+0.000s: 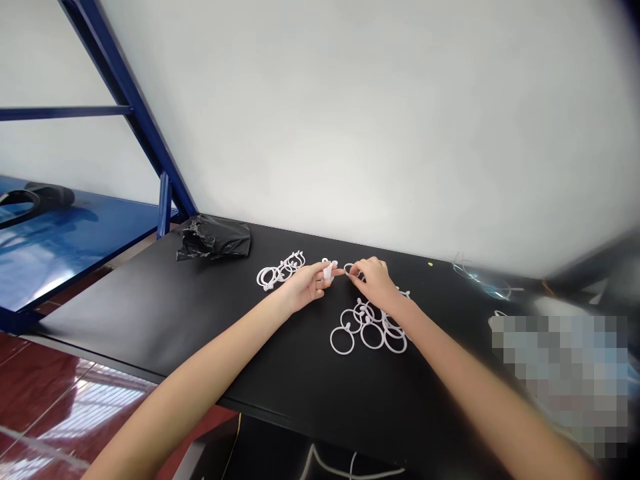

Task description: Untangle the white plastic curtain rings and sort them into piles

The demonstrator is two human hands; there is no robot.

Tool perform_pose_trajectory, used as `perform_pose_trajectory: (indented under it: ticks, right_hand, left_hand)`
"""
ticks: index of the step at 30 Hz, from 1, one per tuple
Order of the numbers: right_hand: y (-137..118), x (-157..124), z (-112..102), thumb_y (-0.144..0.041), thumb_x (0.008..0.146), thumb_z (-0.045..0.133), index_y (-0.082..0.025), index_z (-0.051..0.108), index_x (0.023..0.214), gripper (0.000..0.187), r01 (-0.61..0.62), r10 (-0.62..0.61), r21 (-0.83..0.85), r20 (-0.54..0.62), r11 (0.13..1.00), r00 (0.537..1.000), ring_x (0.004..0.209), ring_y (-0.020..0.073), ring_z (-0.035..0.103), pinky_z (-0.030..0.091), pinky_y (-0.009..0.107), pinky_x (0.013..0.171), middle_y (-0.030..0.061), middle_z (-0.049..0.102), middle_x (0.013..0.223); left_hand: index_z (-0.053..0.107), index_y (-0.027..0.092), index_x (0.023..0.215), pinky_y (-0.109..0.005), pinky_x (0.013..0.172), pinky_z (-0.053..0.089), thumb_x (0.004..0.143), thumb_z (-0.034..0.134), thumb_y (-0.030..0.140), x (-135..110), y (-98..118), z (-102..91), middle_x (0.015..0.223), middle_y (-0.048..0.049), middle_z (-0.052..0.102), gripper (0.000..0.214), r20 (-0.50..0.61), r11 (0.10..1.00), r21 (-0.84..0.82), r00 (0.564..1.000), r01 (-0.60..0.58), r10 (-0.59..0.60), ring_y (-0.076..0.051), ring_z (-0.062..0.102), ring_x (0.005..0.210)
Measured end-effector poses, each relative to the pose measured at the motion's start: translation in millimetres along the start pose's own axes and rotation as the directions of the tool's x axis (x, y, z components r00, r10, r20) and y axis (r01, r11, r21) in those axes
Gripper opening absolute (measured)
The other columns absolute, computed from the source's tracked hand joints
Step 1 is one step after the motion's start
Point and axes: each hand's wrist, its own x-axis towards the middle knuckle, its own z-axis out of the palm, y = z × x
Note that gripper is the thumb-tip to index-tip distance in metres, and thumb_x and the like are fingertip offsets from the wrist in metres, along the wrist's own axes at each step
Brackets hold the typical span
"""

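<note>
Out over the black table, my left hand (306, 285) is closed on a small white plastic piece (329, 270), its index finger pointing right. Just to the right, my right hand (374, 280) pinches a thin white ring (347, 268) between thumb and fingertips; part of that ring is hidden by the fingers. Beneath my right forearm lies a loose pile of white plastic rings (373, 335) with small knobs, like curtain rings. Left of my left hand rests another group of white rings (270, 275), overlapping in a row.
A crumpled black plastic bag (215, 238) lies at the table's back left. Clear plastic wrapping (483, 283) sits at the back right, near a blurred-out area. The black table (165, 300) meets a white wall behind. A blue metal frame (125, 93) stands left.
</note>
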Motion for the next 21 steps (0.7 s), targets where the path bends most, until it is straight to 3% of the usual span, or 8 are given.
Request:
perform_pose_trajectory:
  ticks: [4,7,11,15,21]
  right_hand:
    - [-4.2,-11.2,-13.4,-0.03,0.094,0.049,-0.019,0.063,0.09,0.018,-0.044,0.062,0.197,-0.087,0.979,0.994,0.081,0.0205,0.065,0.051,0.034,0.072,0.0071,0.071,0.091]
    - [-12.9,-20.7,-18.0,-0.035,0.09,0.056,-0.02,0.066,0.086,0.019,-0.021,0.065,0.483,-0.075,0.875,0.995,0.075,0.0191,0.066,0.052,0.032,0.067,0.0054,0.07,0.085]
    - [-15.4,-27.6,-16.7,-0.035,0.085,0.062,-0.02,0.068,0.084,0.016,-0.008,0.098,0.577,-0.125,0.816,0.987,0.08,0.0206,0.066,0.053,0.033,0.071,0.0053,0.069,0.086]
    - [7.1,-29.1,-21.2,-0.037,0.082,0.063,-0.019,0.069,0.085,0.019,-0.115,0.258,0.568,-0.179,0.815,0.949,0.079,0.0224,0.067,0.055,0.036,0.071,0.0072,0.071,0.085]
    - [42.6,-27.8,-26.9,-0.032,0.076,0.066,-0.02,0.07,0.088,0.017,-0.228,0.235,0.209,-0.011,0.951,0.972,0.088,0.0242,0.066,0.052,0.041,0.085,0.0074,0.072,0.095]
  left_hand:
    - [0.069,0.013,0.097,-0.014,0.044,0.041,0.092,0.054,0.034,-5.9,-3.5,8.5,0.127,-0.0107,0.064,0.026,0.029,0.998,-0.058,0.999,0.015,-0.014,-0.007,0.065,0.066]
    - [0.07,0.014,0.098,-0.015,0.045,0.043,0.091,0.057,0.036,-8.7,-9.4,14.3,0.123,-0.0099,0.067,0.027,0.053,0.998,-0.061,0.999,0.015,-0.012,-0.009,0.067,0.069]
    - [0.072,0.015,0.1,-0.014,0.049,0.044,0.082,0.071,0.032,-10.5,-16.2,19.0,0.119,-0.0089,0.068,0.024,0.043,0.999,-0.01,0.999,-0.031,0.031,-0.009,0.068,0.076]
    - [0.073,0.016,0.1,-0.012,0.052,0.045,0.076,0.077,0.021,-11.9,-18.1,21.4,0.123,-0.0083,0.067,0.024,0.025,0.998,0.029,0.998,-0.061,0.061,-0.01,0.068,0.086]
    - [0.075,0.013,0.091,-0.011,0.054,0.044,0.075,0.079,0.023,-9.1,-20.4,19.3,0.112,-0.0108,0.071,0.02,-0.052,0.995,0.095,0.998,-0.042,0.048,-0.01,0.068,0.089]
